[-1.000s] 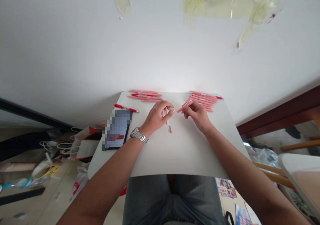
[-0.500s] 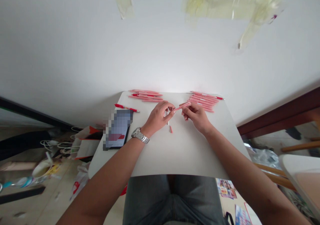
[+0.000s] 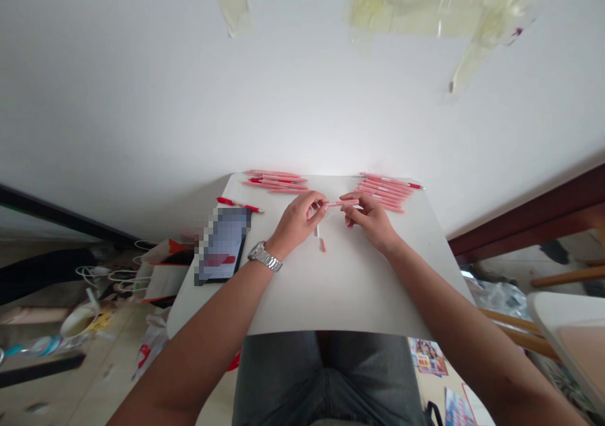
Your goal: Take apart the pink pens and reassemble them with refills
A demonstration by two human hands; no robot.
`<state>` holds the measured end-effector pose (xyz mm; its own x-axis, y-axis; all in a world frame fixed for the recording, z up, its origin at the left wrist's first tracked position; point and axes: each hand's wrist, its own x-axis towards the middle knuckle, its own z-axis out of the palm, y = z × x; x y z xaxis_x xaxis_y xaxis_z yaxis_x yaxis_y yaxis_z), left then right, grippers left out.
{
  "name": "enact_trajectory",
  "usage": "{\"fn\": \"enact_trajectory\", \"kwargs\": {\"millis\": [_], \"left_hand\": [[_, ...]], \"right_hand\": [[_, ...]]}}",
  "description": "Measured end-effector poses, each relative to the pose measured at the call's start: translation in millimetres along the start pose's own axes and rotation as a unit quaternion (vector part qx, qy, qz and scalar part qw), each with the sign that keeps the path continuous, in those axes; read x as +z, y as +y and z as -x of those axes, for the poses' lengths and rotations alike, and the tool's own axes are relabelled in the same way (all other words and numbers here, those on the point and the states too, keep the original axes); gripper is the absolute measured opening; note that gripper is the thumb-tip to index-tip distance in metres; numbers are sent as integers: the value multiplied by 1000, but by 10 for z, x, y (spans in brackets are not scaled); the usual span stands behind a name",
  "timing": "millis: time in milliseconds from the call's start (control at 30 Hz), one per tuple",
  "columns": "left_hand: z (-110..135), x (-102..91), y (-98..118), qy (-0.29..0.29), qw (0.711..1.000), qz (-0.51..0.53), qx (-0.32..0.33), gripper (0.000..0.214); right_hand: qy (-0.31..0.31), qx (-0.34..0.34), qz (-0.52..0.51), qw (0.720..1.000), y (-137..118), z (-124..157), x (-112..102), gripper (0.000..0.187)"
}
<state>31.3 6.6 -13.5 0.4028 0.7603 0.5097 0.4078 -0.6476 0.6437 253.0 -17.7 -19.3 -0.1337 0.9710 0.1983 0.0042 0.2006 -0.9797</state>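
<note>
Over the middle of the table, a pink pen (image 3: 343, 203) is held level between both hands. My left hand (image 3: 302, 215), with a metal watch on its wrist, pinches the pen's left end. At the other end, the fingers of my right hand (image 3: 371, 219) lie above and below the barrel. Just below my left fingertips, a short pink pen piece (image 3: 323, 245) rests on the table, with a thin white piece (image 3: 317, 230) beside it, partly hidden by the hand.
Several pink pens (image 3: 275, 182) lie at the back left, with more pink pens (image 3: 385, 191) in a row at the back right. A red pen (image 3: 240, 205) lies above a phone (image 3: 222, 246) on the left of the white table (image 3: 350, 293). The wall (image 3: 302, 98) rises behind.
The pink pen has turned from a slant to nearly level. My right fingers have loosened and shifted along it, while my left hand has moved slightly left.
</note>
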Motion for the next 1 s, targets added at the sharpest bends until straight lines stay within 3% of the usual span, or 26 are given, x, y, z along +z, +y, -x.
{"fn": "enact_trajectory", "kwargs": {"millis": [167, 400, 1000], "left_hand": [[-3, -5, -8, 18, 1000, -6, -5, 10], [-12, -21, -2, 23, 1000, 3, 11, 12], [-5, -17, 18, 30, 999, 13, 20, 13]], "right_hand": [[28, -48, 98, 994, 20, -12, -28, 38], [13, -186, 290, 939, 28, -4, -40, 23], [11, -199, 320, 926, -22, -8, -15, 12]]}}
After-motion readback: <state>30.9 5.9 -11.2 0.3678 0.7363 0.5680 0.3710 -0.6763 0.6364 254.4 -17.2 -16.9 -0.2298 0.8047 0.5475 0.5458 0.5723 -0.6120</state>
